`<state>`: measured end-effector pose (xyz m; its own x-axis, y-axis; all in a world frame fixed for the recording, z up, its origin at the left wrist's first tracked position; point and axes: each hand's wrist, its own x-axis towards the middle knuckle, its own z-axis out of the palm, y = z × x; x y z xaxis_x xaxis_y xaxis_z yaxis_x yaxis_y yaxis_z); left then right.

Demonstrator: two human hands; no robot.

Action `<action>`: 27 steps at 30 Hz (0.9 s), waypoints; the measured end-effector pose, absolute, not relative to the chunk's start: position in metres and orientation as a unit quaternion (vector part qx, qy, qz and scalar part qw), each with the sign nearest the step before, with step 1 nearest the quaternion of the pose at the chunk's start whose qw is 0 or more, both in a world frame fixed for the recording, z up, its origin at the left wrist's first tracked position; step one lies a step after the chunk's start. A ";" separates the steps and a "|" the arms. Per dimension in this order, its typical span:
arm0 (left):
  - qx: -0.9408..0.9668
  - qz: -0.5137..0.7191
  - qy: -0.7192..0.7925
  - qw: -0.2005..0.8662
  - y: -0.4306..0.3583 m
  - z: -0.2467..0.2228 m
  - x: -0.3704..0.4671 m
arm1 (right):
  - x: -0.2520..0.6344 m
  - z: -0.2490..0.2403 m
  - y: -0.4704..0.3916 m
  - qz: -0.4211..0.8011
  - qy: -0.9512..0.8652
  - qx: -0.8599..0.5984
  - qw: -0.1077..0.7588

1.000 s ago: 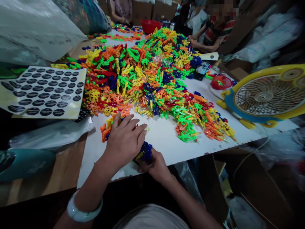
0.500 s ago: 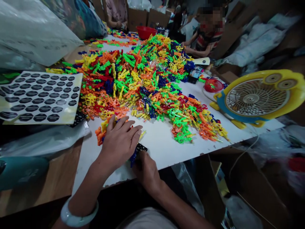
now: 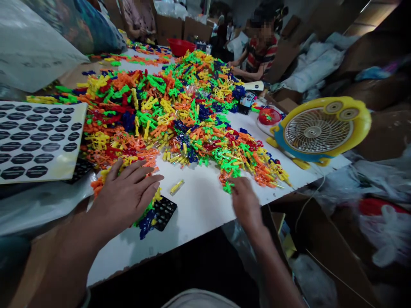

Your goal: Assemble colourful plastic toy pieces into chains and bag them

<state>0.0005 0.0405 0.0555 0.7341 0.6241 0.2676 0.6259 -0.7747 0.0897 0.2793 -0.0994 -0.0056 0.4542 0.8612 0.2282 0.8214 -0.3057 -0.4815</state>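
Left hand (image 3: 128,194) lies spread, right hand's (image 3: 245,201) grip is unclear; green plastic figures (image 3: 225,161) beyond it seem light, stiff: pinch mid-body.

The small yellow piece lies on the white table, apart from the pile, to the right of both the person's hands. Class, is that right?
Not quite: the head view shows the small yellow piece lying between the left hand and the right hand, not to the right of both. The rest stands: it lies on the white table, apart from the pile.
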 end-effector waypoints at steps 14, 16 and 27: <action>-0.931 -0.136 -0.337 -0.009 0.026 0.060 0.007 | 0.249 -0.008 -0.088 0.323 -0.492 -0.733 0.341; -0.930 -0.139 -0.339 -0.012 0.025 0.061 0.008 | 0.215 -0.015 -0.079 0.433 -0.481 -0.659 0.382; -0.919 -0.165 -0.358 -0.021 0.022 0.063 0.012 | 0.132 -0.037 -0.060 0.350 -0.525 -0.611 0.478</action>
